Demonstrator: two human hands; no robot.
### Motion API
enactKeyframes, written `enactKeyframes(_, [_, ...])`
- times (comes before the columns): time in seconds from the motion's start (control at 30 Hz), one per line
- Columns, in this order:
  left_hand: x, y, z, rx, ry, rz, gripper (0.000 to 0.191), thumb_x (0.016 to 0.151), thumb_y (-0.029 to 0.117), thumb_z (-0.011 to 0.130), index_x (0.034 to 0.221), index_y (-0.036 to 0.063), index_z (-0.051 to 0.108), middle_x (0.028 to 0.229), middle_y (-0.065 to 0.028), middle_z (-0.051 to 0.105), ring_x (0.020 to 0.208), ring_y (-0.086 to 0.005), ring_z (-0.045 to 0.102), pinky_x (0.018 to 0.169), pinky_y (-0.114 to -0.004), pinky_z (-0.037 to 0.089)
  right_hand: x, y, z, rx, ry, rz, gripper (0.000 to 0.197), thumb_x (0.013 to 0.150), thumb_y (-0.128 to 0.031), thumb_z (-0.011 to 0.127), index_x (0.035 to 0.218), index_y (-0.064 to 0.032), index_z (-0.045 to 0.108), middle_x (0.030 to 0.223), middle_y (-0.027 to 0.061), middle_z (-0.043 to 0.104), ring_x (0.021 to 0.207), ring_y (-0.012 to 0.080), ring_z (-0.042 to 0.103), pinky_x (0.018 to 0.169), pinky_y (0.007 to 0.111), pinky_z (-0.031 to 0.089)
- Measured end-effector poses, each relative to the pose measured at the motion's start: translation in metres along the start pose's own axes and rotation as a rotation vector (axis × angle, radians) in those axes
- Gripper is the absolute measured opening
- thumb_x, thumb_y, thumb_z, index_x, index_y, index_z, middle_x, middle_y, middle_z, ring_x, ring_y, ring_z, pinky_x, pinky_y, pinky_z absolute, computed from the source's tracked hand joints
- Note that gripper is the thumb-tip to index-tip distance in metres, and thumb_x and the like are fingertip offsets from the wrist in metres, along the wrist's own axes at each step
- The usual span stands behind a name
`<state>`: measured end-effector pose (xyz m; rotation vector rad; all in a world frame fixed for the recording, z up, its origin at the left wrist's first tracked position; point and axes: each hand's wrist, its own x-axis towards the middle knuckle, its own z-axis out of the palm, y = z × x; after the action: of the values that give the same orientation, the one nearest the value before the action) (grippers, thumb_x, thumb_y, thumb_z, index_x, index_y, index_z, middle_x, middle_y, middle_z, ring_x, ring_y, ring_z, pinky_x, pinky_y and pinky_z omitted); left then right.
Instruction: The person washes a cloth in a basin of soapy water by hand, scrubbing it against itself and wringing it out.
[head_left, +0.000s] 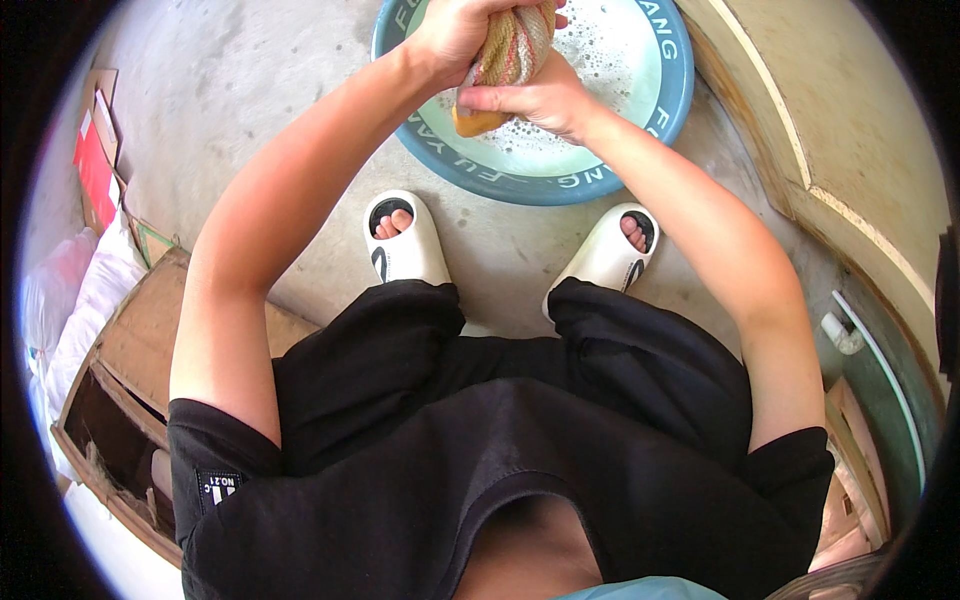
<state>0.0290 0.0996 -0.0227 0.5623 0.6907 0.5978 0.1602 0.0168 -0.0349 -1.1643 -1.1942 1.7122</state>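
Observation:
A twisted cloth, yellow and white with red lines, is gripped between both my hands above a round blue plastic basin. My left hand closes on its upper part from the left. From the right, my right hand wraps the lower part, its thumb lying across the fabric. A yellow-orange end of the cloth hangs below that thumb. Cloudy water with bubbles of suds lies in the basin. Part of the upper hand and the basin's far side are cut off by the frame's top edge.
White slippers are on my feet on the concrete floor, close to the basin. Behind at the left stand a worn wooden cabinet and plastic bags. A pale panel and a white pipe are along the right.

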Motion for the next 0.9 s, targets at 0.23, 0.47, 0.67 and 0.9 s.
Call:
enactKeyframes(0.23, [0.006, -0.005, 0.003, 0.081, 0.077, 0.113, 0.016, 0.085, 0.012, 0.067, 0.09, -0.0031, 0.071, 0.084, -0.0125, 0.071, 0.078, -0.0224, 0.068, 0.076, -0.032, 0.055, -0.001, 0.016, -0.003, -0.148, 0.128, 0.022, 0.054, 0.074, -0.025, 0.093, 0.114, 0.0004, 0.067, 0.109, 0.0074, 0.072, 0.1, 0.016, 0.07, 0.088, 0.032, 0.057])
enactKeyframes(0.47, [0.004, -0.004, 0.011, 0.299, 0.256, 0.349, 0.011, 0.075, 0.004, 0.066, 0.084, -0.002, 0.07, 0.08, -0.0076, 0.068, 0.075, -0.0178, 0.064, 0.071, -0.03, 0.052, -0.001, -0.005, -0.014, -0.202, 0.105, 0.071, 0.054, 0.072, -0.034, 0.093, 0.109, -0.0023, 0.07, 0.105, 0.0067, 0.073, 0.096, 0.0155, 0.07, 0.084, 0.031, 0.056])
enactKeyframes(0.67, [0.005, -0.004, 0.013, 0.414, 0.261, 0.368, 0.012, 0.075, 0.004, 0.064, 0.084, -0.0019, 0.069, 0.079, -0.006, 0.065, 0.073, -0.017, 0.061, 0.069, -0.03, 0.05, 0.0, -0.004, -0.008, -0.461, 0.15, 0.074, 0.053, 0.073, -0.038, 0.092, 0.107, -0.0033, 0.071, 0.102, 0.0061, 0.074, 0.093, 0.0158, 0.07, 0.082, 0.032, 0.056])
enactKeyframes(0.9, [0.022, -0.006, 0.001, -0.049, 0.371, 0.205, 0.01, 0.078, 0.01, 0.062, 0.082, 0.0004, 0.065, 0.075, -0.009, 0.063, 0.069, -0.0217, 0.062, 0.067, -0.033, 0.052, 0.003, 0.014, -0.012, -0.147, 0.076, 0.087, 0.059, 0.081, -0.039, 0.086, 0.125, -0.0056, 0.064, 0.115, 0.0102, 0.07, 0.101, 0.0211, 0.07, 0.084, 0.039, 0.059])
